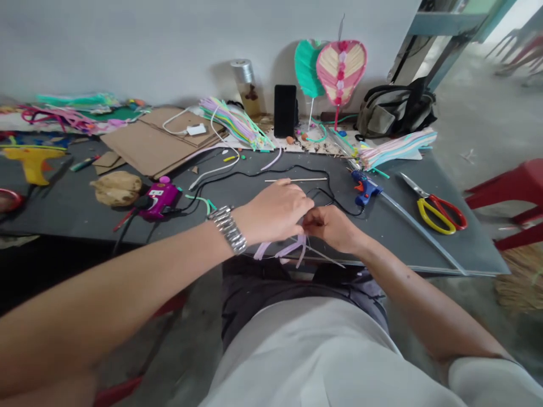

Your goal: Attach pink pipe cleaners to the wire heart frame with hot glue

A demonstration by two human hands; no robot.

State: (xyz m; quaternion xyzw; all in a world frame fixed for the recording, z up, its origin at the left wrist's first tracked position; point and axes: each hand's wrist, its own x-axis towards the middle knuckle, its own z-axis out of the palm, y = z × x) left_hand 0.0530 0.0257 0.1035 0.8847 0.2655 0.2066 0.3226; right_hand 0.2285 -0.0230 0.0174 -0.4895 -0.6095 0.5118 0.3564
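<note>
Over the table's front edge, my left hand (278, 212), with a metal watch at its wrist, meets my right hand (333, 227). The fingers of both are bent and pinched together. Lilac pipe cleaners (292, 247), bent into loops, hang just below the fingers, and their upper ends are hidden by the hands. A thin wire or stick (324, 255) slants out from under them to the right. Beyond my left hand a slim wooden stick (297, 180) lies on the table. The blue glue gun (363, 187) rests to the right of my hands, a long clear glue stick in its back.
Scissors (435, 206) lie at the right. A purple power socket (160, 198) with black cords sits left. Behind are cardboard (148, 147), bundled pipe cleaners (235, 121), a phone (285, 111), a bottle (246, 90), two leaf-shaped fans (341, 70) and a bag (396, 110). A yellow glue gun (36, 161) is far left.
</note>
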